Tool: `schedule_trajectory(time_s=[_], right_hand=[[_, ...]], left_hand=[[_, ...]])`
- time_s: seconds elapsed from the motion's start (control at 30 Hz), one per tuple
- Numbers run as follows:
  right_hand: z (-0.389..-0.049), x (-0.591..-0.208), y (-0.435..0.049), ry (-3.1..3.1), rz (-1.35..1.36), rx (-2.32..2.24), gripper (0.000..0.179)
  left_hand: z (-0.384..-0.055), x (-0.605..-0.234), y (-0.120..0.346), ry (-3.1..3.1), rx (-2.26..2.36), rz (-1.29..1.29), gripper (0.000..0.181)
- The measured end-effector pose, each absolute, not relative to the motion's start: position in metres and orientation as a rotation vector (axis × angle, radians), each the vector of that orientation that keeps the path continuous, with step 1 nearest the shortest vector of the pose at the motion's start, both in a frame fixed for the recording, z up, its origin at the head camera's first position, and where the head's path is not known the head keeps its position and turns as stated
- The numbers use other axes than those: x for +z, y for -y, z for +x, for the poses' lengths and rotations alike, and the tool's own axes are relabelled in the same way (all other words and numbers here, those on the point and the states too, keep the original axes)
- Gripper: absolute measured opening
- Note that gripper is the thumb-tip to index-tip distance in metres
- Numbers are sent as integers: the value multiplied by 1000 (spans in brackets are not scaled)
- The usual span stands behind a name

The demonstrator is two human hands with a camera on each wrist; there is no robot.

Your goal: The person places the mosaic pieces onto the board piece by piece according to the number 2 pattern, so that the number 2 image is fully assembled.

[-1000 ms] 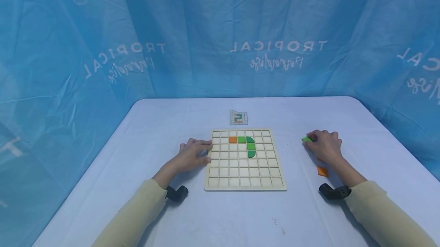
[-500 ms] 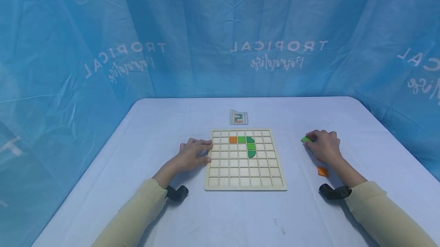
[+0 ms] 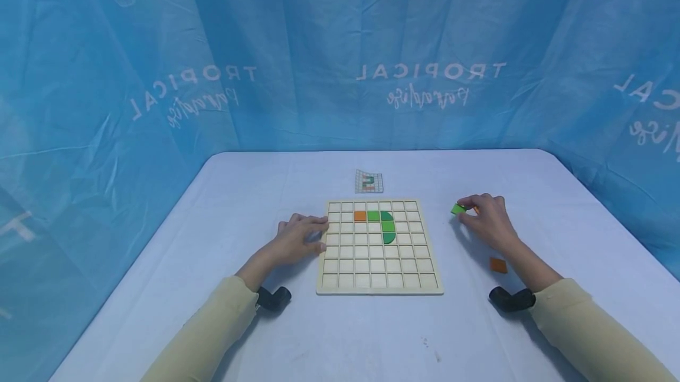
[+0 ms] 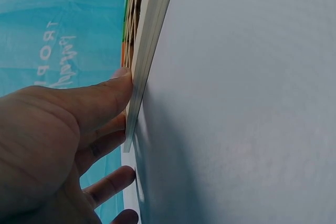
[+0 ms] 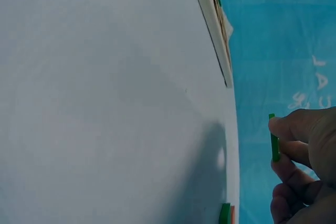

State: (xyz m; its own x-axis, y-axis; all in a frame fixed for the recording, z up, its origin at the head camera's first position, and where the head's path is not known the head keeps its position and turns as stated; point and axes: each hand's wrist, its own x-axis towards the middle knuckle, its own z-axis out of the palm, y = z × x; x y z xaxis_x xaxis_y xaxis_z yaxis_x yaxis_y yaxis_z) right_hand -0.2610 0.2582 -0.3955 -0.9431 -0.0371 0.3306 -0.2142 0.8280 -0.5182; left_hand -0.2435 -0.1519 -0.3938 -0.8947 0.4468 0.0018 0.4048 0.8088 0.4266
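Note:
A pale gridded board [image 3: 361,267] lies mid-table, with an orange square tile [image 3: 360,216], light green square tiles [image 3: 388,227] and dark green rounded tiles [image 3: 389,238] in its cells. At its left edge rests my left hand [image 3: 297,241]; in the left wrist view the thumb [image 4: 107,95] touches the board's side. My right hand [image 3: 490,221] pinches a light green square tile [image 3: 458,209] by its edges, held above the table right of the board. The same tile [image 5: 274,139] shows edge-on in the right wrist view.
An orange tile [image 3: 498,265] lies near the right wrist. A bit of orange [image 3: 476,209] shows behind the right fingers. A small patterned grid card [image 3: 369,182] lies beyond the board. A blue printed curtain [image 3: 340,116] surrounds the white table.
My right hand has lifted and shifted left toward the board, carrying the light green tile. My left hand and the board have stayed put.

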Motion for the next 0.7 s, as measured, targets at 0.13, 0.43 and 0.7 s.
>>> schedule_trajectory(time_s=[0.13, 0.43, 0.7], right_hand=[[-259, -390, -248, 2700, 227, 871, 27], [-254, -381, -217, 2646, 415, 1011, 27], [-250, -379, -185, 2659, 509, 1138, 28]], left_hand=[[-243, -393, 152, -2895, 653, 698, 52], [-242, -391, 152, -2902, 647, 695, 52], [-241, -392, 153, -2891, 656, 698, 52]])
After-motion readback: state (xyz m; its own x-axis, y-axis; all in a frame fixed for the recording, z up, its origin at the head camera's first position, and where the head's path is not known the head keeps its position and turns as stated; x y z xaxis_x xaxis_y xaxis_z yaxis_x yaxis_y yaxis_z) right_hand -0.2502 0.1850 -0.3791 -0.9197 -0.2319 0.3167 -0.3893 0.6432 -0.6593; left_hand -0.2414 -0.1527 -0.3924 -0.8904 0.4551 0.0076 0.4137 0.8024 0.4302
